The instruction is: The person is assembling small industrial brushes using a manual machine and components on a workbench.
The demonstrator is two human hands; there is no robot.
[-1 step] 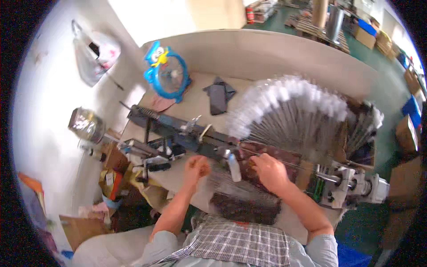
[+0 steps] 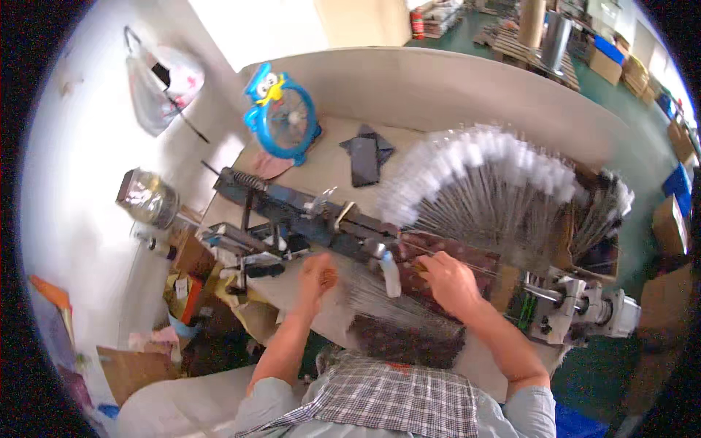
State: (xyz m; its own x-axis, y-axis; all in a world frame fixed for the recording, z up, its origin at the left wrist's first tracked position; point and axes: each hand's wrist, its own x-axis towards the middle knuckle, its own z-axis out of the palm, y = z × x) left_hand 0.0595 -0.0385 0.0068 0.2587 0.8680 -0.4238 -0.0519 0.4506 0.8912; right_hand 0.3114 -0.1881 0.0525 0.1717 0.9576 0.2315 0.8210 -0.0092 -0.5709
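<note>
Curled fingers close up my left hand (image 2: 318, 274), over the bench's near side. Whatever it may hold is too small to make out. Beside it, thin wire rods (image 2: 369, 292) lie on the bench, blurred. My right hand (image 2: 447, 281) is closed in a pinch over a dark red patterned mat (image 2: 471, 257); what is between the fingertips is unclear. A white bottle-like piece (image 2: 391, 276) stands between the hands, by the dark metal machine (image 2: 292, 215). Beyond my right hand a wide fan of thin rods with white tufted ends (image 2: 482, 171) is spread out.
A blue cartoon-shaped fan (image 2: 288, 120) and a dark phone (image 2: 364, 162) are at the back of the bench. On the right stands a metal clamping unit (image 2: 577, 306). A dark bundle (image 2: 409, 339) lies at the front edge. A plastic bag (image 2: 164, 91) hangs on the left wall.
The whole view has shifted slightly, with the scene now a little farther right. My hands keep nearly the same closed poses and places.
</note>
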